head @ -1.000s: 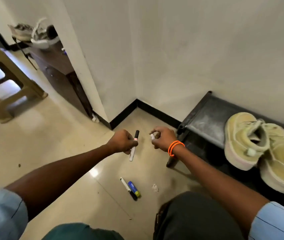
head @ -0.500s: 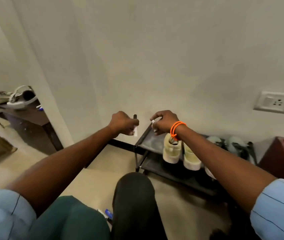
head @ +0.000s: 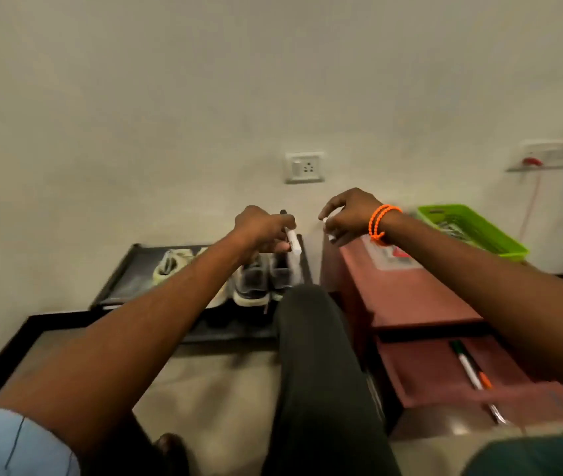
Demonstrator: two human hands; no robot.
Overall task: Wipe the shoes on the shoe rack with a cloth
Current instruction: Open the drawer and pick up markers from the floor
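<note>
Two hands are raised in front of the wall, above the black shoe rack (head: 120, 273). No brand or writing can be read anywhere; the label (head: 395, 257) on the reddish-brown cabinet (head: 407, 297) is too blurred to make out. The left hand (head: 261, 228) has its fingers curled round a white marker (head: 292, 239) with a black tip, held roughly upright. The right hand (head: 350, 211), with orange bead bracelets (head: 381, 219) at the wrist, pinches a small white piece (head: 326, 221), seemingly the marker's cap. On the rack's top shelf sit a pale cream sneaker (head: 170, 266) and, just right of it, dark sneakers (head: 259, 281), partly hidden by the left forearm. No cloth shows. A wall socket (head: 304, 167) sits above the hands. A green basket (head: 472, 231) stands on the cabinet, and pens (head: 469, 365) lie in its open drawer (head: 445, 376). A dark-trousered knee (head: 311, 338) rises between the arms.
</note>
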